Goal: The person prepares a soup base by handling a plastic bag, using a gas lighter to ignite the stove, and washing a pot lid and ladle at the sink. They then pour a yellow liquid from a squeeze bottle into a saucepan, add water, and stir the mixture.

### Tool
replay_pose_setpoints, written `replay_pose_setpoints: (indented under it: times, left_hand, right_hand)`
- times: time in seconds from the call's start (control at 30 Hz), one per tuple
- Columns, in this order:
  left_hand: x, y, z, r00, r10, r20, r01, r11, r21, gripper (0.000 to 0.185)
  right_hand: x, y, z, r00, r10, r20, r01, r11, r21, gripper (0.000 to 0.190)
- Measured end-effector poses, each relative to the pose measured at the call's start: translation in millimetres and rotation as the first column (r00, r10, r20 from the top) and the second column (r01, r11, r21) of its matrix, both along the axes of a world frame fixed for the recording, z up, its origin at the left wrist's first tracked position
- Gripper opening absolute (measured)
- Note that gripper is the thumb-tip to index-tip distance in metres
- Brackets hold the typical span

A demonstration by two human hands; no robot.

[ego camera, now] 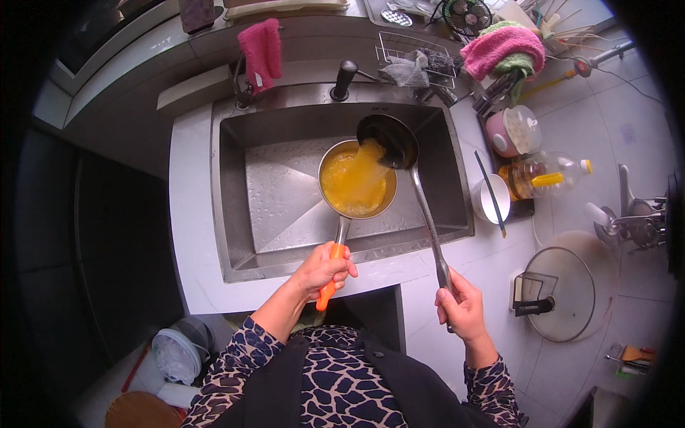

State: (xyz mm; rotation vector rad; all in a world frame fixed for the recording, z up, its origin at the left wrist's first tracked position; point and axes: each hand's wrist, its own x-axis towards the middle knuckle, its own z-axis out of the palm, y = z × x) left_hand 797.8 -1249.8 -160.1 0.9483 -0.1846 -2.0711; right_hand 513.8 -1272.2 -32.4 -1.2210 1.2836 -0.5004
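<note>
My left hand (327, 270) grips the orange handle (338, 251) of a small metal saucepan (396, 192), held over a stainless steel sink (289, 235). Yellow liquid (342, 182) fills much of the pan, its surface frothy. In my right hand (464, 305) is the long metal handle of a ladle (425, 203). The dark bowl (393, 134) of the ladle is tipped above the pan's far right rim, and a yellow stream (370, 158) runs from it into the pan.
Behind the sink stand a black-handled faucet (345, 80) and a pink cloth (260, 53). On the right are a white bowl (493, 200) with chopsticks (489, 192) across it, an oil bottle (540, 174), a pink appliance (511, 131) and a glass lid (567, 294). A bucket (176, 356) stands lower left.
</note>
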Motion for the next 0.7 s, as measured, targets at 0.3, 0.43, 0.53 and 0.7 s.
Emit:
replay_pose_setpoints:
  times: [0.3,0.43,0.53,0.7]
  left_hand:
    - [-1,-2,7,0.999,-0.004,0.034,0.005,0.999,-0.033,0.023]
    - [-2,-2,8,0.997,-0.014,0.072,0.019,0.998,-0.062,0.024]
    - [-2,0,6,0.995,-0.014,0.095,0.019,0.998,-0.055,0.023]
    - [1,2,-1,0.996,-0.037,0.084,0.038,0.999,-0.018,0.022]
  right_hand:
    - [5,-8,-39,0.717,-0.019,-0.697,-0.547,0.605,-0.579,0.055]
    - [4,-12,-57,0.769,0.055,-0.637,-0.516,0.643,-0.566,0.047]
    - [10,-17,-46,0.968,0.17,-0.187,-0.173,0.985,0.001,0.037]
    - [16,-29,-15,0.948,-0.155,0.278,-0.039,0.809,0.586,0.034]
